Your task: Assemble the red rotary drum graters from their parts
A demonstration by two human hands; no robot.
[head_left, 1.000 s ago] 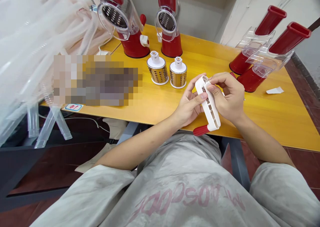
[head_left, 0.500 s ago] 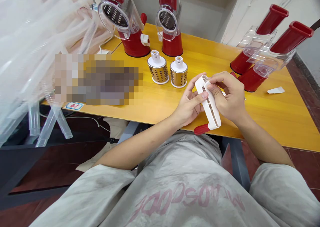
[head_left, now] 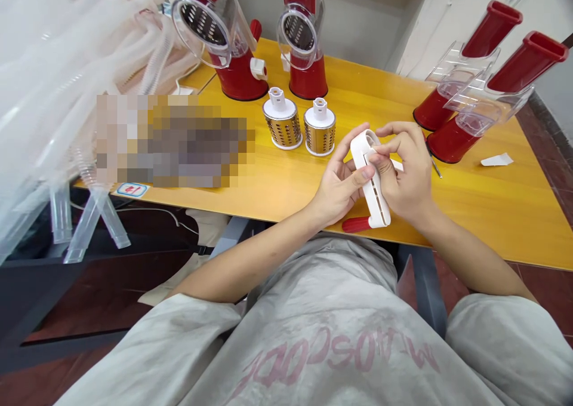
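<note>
In front of my body, my left hand (head_left: 335,186) wraps round a white crank handle (head_left: 381,214), its thumb lying on the front edge. A red knob (head_left: 357,224) sticks out to the left from the handle's lower end. My right hand (head_left: 410,176) pinches the upper right side of the handle between thumb and fingers. A narrow dark slit runs lengthwise between the handle's two white halves. Behind my right fingers, a white piece (head_left: 396,165) shows in part. The fingertips on the handle's far side are hidden.
Two grater drums (head_left: 283,125) (head_left: 319,134) stand beyond my left hand. Red rotary graters (head_left: 244,74) (head_left: 308,77) stand at the back, two red bases with chutes (head_left: 454,137) at right. A thin metal rod (head_left: 437,168) and white scrap (head_left: 496,160) lie rightward; plastic-wrapped tubes (head_left: 89,48) fill the left.
The gap between the handle's two white halves has narrowed. The handle has turned slightly, its knob end shifting left and up. More of the metal rod shows behind my right hand.
</note>
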